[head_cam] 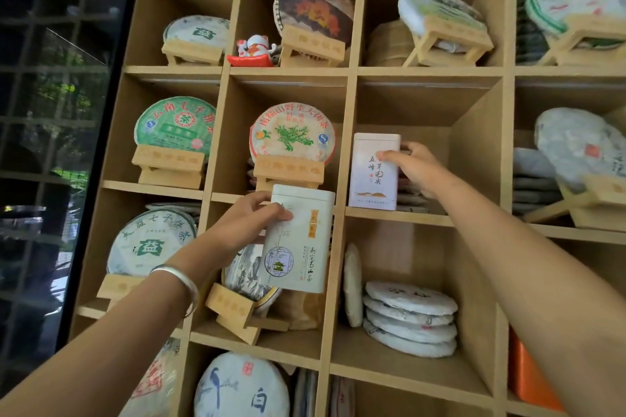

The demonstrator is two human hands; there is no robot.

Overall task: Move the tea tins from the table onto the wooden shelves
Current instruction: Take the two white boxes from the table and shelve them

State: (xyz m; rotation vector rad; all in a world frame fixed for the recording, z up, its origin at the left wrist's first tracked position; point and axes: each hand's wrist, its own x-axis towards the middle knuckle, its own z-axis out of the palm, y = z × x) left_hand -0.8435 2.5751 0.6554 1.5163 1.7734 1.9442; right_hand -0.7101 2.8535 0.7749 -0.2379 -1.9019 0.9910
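A white tea tin with red and black characters point(372, 176) stands upright on the board of a middle cubby of the wooden shelves point(399, 215). My right hand point(415, 167) grips its upper right side. A second, cream tea tin with a gold label point(299, 240) hangs in the air in front of the divider between two cubbies, lower and to the left. My left hand point(250, 222), with a silver bangle on the wrist, holds that tin by its upper left edge.
Round paper-wrapped tea cakes on small wooden stands point(293, 135) fill most cubbies. A stack of flat cakes point(411, 318) lies in the cubby below the white tin. A lucky-cat figurine point(254, 51) sits above. A dark window point(50, 112) is at the left.
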